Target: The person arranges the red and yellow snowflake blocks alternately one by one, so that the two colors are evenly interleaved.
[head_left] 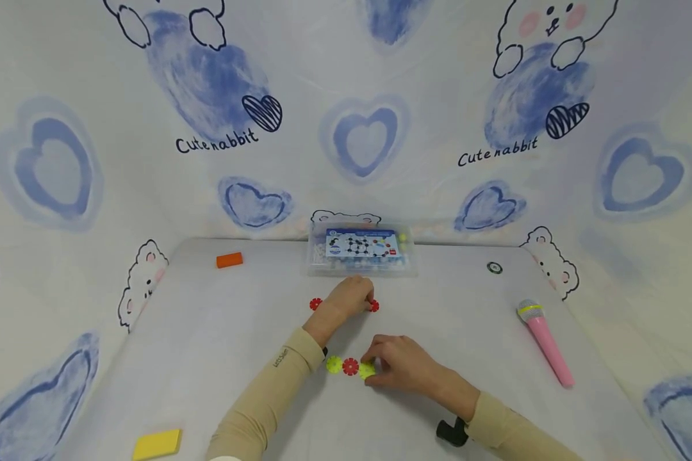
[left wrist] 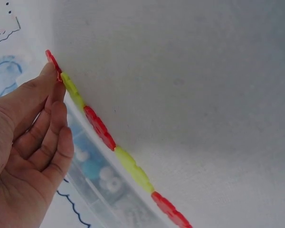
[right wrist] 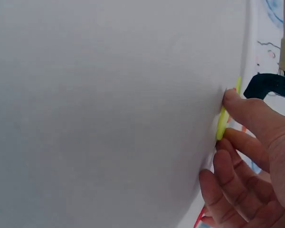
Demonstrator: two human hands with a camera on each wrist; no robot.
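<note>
A short row of flat snowflake discs lies on the white table: yellow (head_left: 334,364), red (head_left: 350,366), yellow (head_left: 366,369). My right hand (head_left: 400,368) pinches the right-hand yellow disc (right wrist: 222,118) between thumb and fingertip. Farther back, my left hand (head_left: 352,298) rests over a longer chain of red and yellow discs (left wrist: 99,127). Only the chain's red ends (head_left: 315,303) show on either side of it. In the left wrist view one straight fingertip (left wrist: 50,76) touches the chain's end disc, and the other fingers hang loosely beside it.
A clear plastic box with a blue label (head_left: 360,250) stands behind the left hand. An orange block (head_left: 229,259) lies back left and a yellow block (head_left: 157,444) front left. A pink microphone (head_left: 544,342) and a small round dark thing (head_left: 494,267) lie to the right.
</note>
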